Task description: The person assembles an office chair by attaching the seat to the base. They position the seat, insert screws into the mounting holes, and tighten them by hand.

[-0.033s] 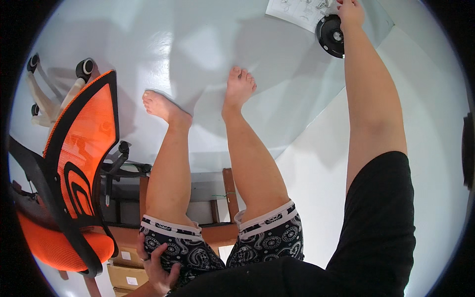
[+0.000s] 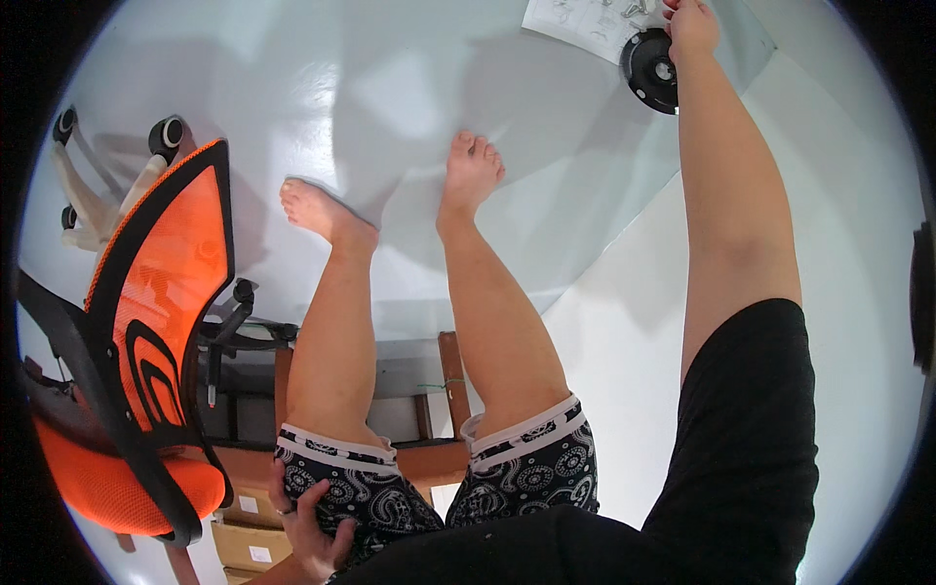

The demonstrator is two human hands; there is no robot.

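My right arm stretches far out to the upper right. My right hand [image 2: 690, 25] lies at the top rim of a black round disc-shaped part [image 2: 651, 70] on the pale floor, beside a white printed sheet [image 2: 575, 21] with small metal pieces on it. Its fingers are curled, and whether they grip anything is hidden. My left hand [image 2: 310, 526] rests with fingers spread on my left thigh, on the black-and-white patterned shorts [image 2: 531, 478]. My bare legs and feet [image 2: 470, 166] reach forward over the floor.
An orange mesh office chair [image 2: 161, 292] with a black frame stands tilted at the left, and its white wheeled base [image 2: 161, 136] is behind it. A wooden seat frame [image 2: 444, 390] shows under my legs. Cardboard boxes [image 2: 244, 536] sit at the lower left.
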